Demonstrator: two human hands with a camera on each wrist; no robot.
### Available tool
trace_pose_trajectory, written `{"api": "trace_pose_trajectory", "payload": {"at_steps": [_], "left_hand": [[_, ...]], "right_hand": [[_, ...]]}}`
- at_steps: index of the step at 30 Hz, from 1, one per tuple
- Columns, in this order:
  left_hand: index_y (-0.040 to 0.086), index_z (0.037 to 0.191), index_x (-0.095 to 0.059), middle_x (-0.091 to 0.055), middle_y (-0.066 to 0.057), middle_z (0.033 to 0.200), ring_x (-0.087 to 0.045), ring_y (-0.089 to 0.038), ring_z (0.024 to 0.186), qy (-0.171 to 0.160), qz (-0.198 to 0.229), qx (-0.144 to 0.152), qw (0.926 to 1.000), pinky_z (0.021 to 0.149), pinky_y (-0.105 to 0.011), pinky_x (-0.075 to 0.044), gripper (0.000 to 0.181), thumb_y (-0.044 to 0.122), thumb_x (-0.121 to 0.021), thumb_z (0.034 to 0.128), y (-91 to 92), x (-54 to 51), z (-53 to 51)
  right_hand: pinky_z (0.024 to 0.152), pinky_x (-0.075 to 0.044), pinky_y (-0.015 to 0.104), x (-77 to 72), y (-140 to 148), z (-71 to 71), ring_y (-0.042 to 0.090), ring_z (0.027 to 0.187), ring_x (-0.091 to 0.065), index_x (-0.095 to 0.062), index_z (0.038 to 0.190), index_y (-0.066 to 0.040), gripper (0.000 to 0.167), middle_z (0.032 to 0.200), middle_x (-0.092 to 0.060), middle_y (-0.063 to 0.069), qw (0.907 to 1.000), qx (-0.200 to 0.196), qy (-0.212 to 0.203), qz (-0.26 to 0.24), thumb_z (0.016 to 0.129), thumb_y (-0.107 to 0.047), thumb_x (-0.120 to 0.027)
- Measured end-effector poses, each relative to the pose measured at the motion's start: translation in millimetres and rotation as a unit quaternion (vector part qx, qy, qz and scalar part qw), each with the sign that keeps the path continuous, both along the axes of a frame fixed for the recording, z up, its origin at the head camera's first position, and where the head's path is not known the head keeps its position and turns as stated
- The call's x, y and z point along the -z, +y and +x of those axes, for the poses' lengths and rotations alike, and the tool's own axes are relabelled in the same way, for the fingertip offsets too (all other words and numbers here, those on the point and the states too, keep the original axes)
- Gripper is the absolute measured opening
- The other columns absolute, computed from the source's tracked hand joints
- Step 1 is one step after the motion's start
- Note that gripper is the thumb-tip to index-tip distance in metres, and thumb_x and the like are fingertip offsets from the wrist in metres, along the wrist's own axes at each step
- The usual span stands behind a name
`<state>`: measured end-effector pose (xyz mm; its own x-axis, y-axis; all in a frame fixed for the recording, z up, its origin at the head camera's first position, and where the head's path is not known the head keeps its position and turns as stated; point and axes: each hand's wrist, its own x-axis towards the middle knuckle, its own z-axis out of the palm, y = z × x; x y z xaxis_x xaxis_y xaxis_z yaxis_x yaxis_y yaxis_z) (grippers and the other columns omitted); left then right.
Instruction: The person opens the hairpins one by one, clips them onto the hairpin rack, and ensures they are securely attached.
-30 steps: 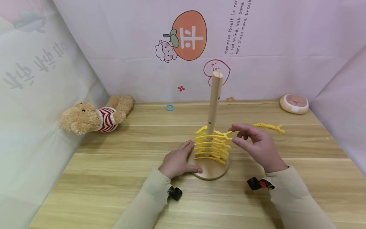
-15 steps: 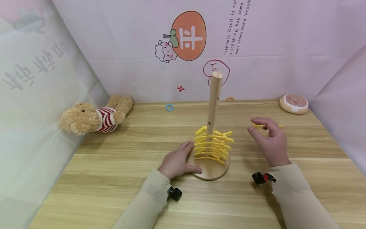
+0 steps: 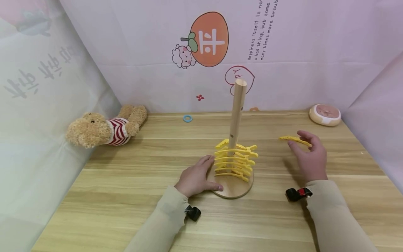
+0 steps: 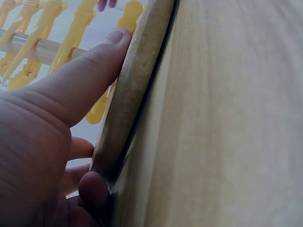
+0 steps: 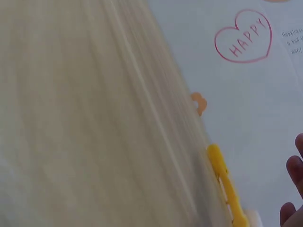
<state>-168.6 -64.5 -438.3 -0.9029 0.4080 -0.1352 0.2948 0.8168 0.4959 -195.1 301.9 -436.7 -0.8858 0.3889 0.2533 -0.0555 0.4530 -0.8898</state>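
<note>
A wooden stand [image 3: 236, 115] stands upright on the table, its thick post rising from a round base [image 3: 231, 189]. Several yellow hair clips [image 3: 234, 162] are clipped round the lower post, one above another. My left hand [image 3: 196, 176] holds the base at its left edge, thumb on top and fingers round the rim; the left wrist view shows the thumb [image 4: 90, 71] near the lowest clips. One loose yellow hair clip [image 3: 288, 138] lies on the table to the right. My right hand [image 3: 311, 157] hovers over its right end, thumb and fingers apart; the right wrist view shows fingers [image 5: 296, 172] clear of the clip [image 5: 226, 184].
A teddy bear [image 3: 118, 131] in a striped top lies at the left. Near the back wall are a small blue ring [image 3: 187, 118] and a rounded beige-and-pink object [image 3: 325, 114] in the right corner. Printed white cloth [image 3: 141, 42] encloses the table's back and sides.
My right hand has left the top clip on the post and moved right to the loose clip. The left hand has stayed on the base.
</note>
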Motion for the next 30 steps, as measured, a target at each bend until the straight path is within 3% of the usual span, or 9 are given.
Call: {"api": "trace_pose_trajectory", "payload": {"at_steps": [7,11,15,19,22,24,27,30], "left_hand": [[0.019,0.159,-0.033,-0.028,0.001,0.164,-0.047,-0.032,0.137,0.001,-0.004,0.0,1.0,0.101,-0.054,-0.045,0.11,0.068,-0.079,0.0715,-0.2,0.6,0.5],[0.019,0.159,-0.032,-0.028,0.001,0.164,-0.045,-0.031,0.139,0.0,-0.006,0.0,1.0,0.102,-0.054,-0.045,0.11,0.068,-0.079,0.0719,-0.2,1.0,0.7],[0.019,0.159,-0.032,-0.027,0.001,0.164,-0.045,-0.031,0.139,-0.002,-0.004,-0.001,1.0,0.103,-0.055,-0.044,0.11,0.068,-0.079,0.0721,0.0,-0.1,0.9],[0.02,0.159,-0.031,-0.027,0.001,0.164,-0.045,-0.032,0.139,-0.004,-0.003,-0.001,1.0,0.103,-0.055,-0.044,0.11,0.067,-0.079,0.0722,0.3,-1.2,1.3],[0.02,0.159,-0.031,-0.027,0.001,0.164,-0.045,-0.032,0.139,-0.006,-0.003,-0.001,1.0,0.103,-0.055,-0.044,0.11,0.067,-0.079,0.0722,0.4,-1.4,1.5],[0.02,0.159,-0.031,-0.027,0.001,0.164,-0.045,-0.032,0.139,-0.006,-0.002,-0.001,1.0,0.103,-0.055,-0.044,0.11,0.068,-0.079,0.0721,0.6,-1.6,1.7],[0.019,0.159,-0.031,-0.027,0.0,0.164,-0.045,-0.032,0.139,-0.006,0.0,-0.001,1.0,0.103,-0.056,-0.044,0.111,0.068,-0.079,0.0719,0.7,-1.5,1.6],[0.019,0.159,-0.031,-0.027,0.0,0.164,-0.045,-0.032,0.139,-0.005,0.001,-0.001,1.0,0.103,-0.055,-0.044,0.111,0.069,-0.079,0.0717,0.3,-0.3,1.2]], "right_hand": [[0.118,-0.022,0.043,10.1,30.1,-2.1,0.017,0.14,-0.036,-0.046,0.15,-0.02,0.062,0.154,-0.043,0.006,0.9969,-0.002,-0.073,-0.03,0.096,-0.042,-0.066],[0.117,-0.028,0.034,14.9,44.2,-0.5,0.018,0.144,-0.033,-0.036,0.155,-0.015,0.071,0.16,-0.035,0.01,0.9945,-0.014,-0.101,-0.024,0.097,-0.043,-0.064],[0.101,-0.038,0.011,16.9,52.6,-0.6,0.022,0.145,-0.035,-0.03,0.158,-0.012,0.076,0.16,-0.032,0.017,0.9919,-0.031,-0.122,-0.014,0.097,-0.044,-0.062],[0.078,-0.044,0.004,17.2,54.9,-1.8,0.014,0.127,-0.053,-0.033,0.155,-0.005,0.074,0.15,-0.044,0.021,0.9924,-0.033,-0.119,0.004,0.097,-0.039,-0.065],[0.071,-0.046,0.005,18.0,55.0,-2.0,-0.003,0.102,-0.056,-0.04,0.15,-0.001,0.068,0.139,-0.05,0.021,0.9926,-0.033,-0.112,0.032,0.096,-0.034,-0.067],[0.067,-0.046,0.007,18.7,55.5,-1.7,-0.007,0.092,-0.052,-0.044,0.147,0.001,0.065,0.135,-0.053,0.021,0.9907,-0.038,-0.116,0.061,0.096,-0.033,-0.068],[0.072,-0.046,0.018,18.5,56.7,-0.9,0.008,0.099,-0.056,-0.046,0.146,0.001,0.068,0.138,-0.053,0.023,0.9826,-0.054,-0.143,0.105,0.095,-0.04,-0.067],[0.085,-0.047,0.04,17.6,57.9,-0.8,0.035,0.114,-0.054,-0.045,0.145,0.006,0.077,0.139,-0.051,0.029,0.9727,-0.071,-0.174,0.136,0.094,-0.047,-0.067]]}}
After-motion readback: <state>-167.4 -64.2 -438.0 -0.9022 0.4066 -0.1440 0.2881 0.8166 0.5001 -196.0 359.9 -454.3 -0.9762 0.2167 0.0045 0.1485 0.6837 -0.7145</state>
